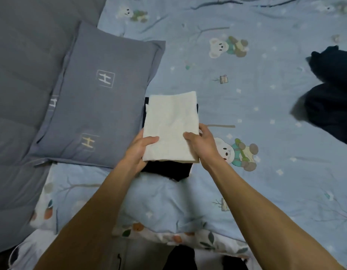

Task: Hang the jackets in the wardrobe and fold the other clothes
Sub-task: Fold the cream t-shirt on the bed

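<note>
Both the left hand (pixel 142 146) and right hand (pixel 199 142) pinch the folded cream-white cloth garment (pixel 171 125) by its near edges, thumbs on top, seemingly squaring it onto the folded black garment (pixel 166 169) beside the grey-blue pillow (pixel 102 98).

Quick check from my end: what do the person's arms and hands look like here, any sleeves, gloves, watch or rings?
Both forearms are bare right to the bottom of the frame, with no sleeve visible. The left hand and right hand are ungloved. No watch, bracelet or band shows at either wrist, and no ring on the visible fingers.
</note>
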Tool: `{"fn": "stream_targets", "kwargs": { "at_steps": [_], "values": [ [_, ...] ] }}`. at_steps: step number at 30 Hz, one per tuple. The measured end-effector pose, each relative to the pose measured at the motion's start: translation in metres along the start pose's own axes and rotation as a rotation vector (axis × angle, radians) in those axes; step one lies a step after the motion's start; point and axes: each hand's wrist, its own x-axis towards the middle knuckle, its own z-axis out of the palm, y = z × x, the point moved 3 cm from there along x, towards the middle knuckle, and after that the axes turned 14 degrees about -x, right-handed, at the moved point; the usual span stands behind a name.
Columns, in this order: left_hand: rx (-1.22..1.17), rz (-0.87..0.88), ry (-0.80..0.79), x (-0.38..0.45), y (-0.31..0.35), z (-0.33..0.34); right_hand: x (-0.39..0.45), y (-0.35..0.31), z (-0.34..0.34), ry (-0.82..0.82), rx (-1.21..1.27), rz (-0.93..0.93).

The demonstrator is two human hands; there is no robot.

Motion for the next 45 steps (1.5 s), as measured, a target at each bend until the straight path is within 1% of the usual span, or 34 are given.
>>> {"fn": "stream_targets", "kwargs": {
  "at_steps": [2, 3, 5, 6, 7, 9, 11, 12, 16, 18, 20, 22, 23, 25, 26, 27, 28, 29, 30, 31, 33, 36, 38, 41, 44, 45],
  "values": [
    [0.080, -0.081, 0.069, 0.033, -0.005, -0.027, 0.026, 0.018, 0.022, 0.007, -0.105, 0.065],
    [0.209, -0.125, 0.126, 0.035, -0.010, -0.034, 0.026, 0.030, 0.023, -0.028, -0.197, 0.111],
    [0.549, -0.222, 0.225, 0.059, -0.020, -0.066, 0.045, 0.059, 0.040, -0.140, -0.420, 0.200],
    [0.685, -0.240, 0.253, 0.064, -0.023, -0.076, 0.048, 0.068, 0.043, -0.172, -0.519, 0.216],
    [0.732, -0.231, 0.260, 0.073, -0.027, -0.086, 0.056, 0.077, 0.047, -0.175, -0.594, 0.219],
    [0.739, -0.152, 0.222, 0.077, -0.032, -0.093, 0.061, 0.082, 0.048, -0.137, -0.676, 0.202],
    [0.748, -0.102, 0.172, 0.078, -0.035, -0.094, 0.065, 0.082, 0.048, -0.142, -0.683, 0.217],
    [0.742, -0.092, 0.173, 0.079, -0.037, -0.093, 0.067, 0.081, 0.048, -0.152, -0.674, 0.244],
    [0.653, -0.088, 0.246, 0.080, -0.035, -0.088, 0.068, 0.075, 0.049, -0.170, -0.664, 0.269],
    [0.611, -0.079, 0.272, 0.074, -0.034, -0.091, 0.060, 0.079, 0.048, -0.180, -0.582, 0.310],
    [0.679, -0.074, 0.296, 0.065, -0.035, -0.094, 0.049, 0.083, 0.048, -0.230, -0.579, 0.354],
    [0.905, -0.059, 0.277, 0.059, -0.037, -0.092, 0.044, 0.086, 0.046, -0.235, -0.729, 0.321],
    [1.030, -0.002, 0.262, 0.057, -0.035, -0.090, 0.045, 0.083, 0.044, -0.191, -0.827, 0.264],
    [1.280, 0.226, 0.198, 0.059, -0.024, -0.075, 0.049, 0.068, 0.041, -0.042, -1.005, 0.061],
    [1.432, 0.347, 0.113, 0.064, -0.019, -0.065, 0.054, 0.060, 0.043, 0.027, -1.112, -0.075],
    [1.590, 0.425, -0.004, 0.073, -0.016, -0.054, 0.060, 0.050, 0.045, 0.060, -1.231, -0.219],
    [1.738, 0.452, -0.126, 0.082, -0.015, -0.045, 0.066, 0.043, 0.049, 0.054, -1.344, -0.351],
    [1.869, 0.442, -0.229, 0.093, -0.015, -0.038, 0.074, 0.037, 0.055, 0.008, -1.467, -0.451],
    [1.984, 0.408, -0.300, 0.107, -0.015, -0.034, 0.085, 0.034, 0.060, -0.053, -1.590, -0.493],
    [2.077, 0.362, -0.339, 0.118, -0.015, -0.032, 0.094, 0.032, 0.062, -0.112, -1.697, -0.490],
    [2.187, 0.274, -0.367, 0.142, -0.014, -0.037, 0.116, 0.037, 0.065, -0.174, -1.828, -0.403],
    [2.182, 0.212, -0.364, 0.172, -0.018, -0.050, 0.141, 0.055, 0.073, -0.202, -1.896, -0.279],
    [2.162, 0.202, -0.363, 0.182, -0.022, -0.058, 0.151, 0.063, 0.080, -0.186, -1.905, -0.245],
    [2.174, 0.244, -0.362, 0.189, -0.023, -0.059, 0.158, 0.062, 0.083, -0.172, -1.904, -0.243],
    [2.203, 0.166, -0.358, 0.167, -0.016, -0.043, 0.132, 0.045, 0.074, -0.223, -1.817, -0.288],
    [2.195, 0.141, -0.341, 0.160, -0.014, -0.038, 0.123, 0.042, 0.068, -0.231, -1.741, -0.292]
  ]
}}
